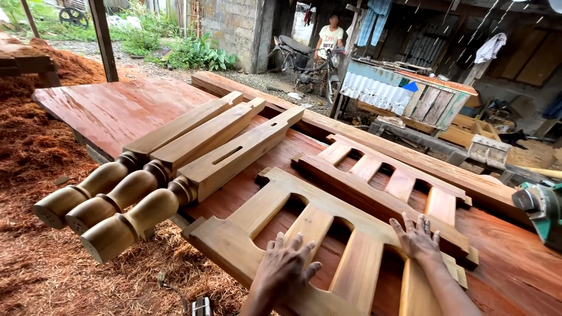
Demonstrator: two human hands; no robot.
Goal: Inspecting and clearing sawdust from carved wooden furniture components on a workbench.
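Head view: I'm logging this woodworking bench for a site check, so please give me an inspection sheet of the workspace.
Surface: wide reddish plank bench, bare at its far left end.
Job's things: near slatted frame lying flat under both hands; second slatted frame flat just behind it.
Clutter: three turned legs side by side, rounded ends overhanging the bench edge.
Hands: left hand and right hand pressed flat on the near frame, fingers spread, gripping nothing.
Cables: dark cord on the shavings below, near a small pale object.
Surroundings: red wood shavings on the ground; green power tool at right; parked motorcycle with a person standing beside it.
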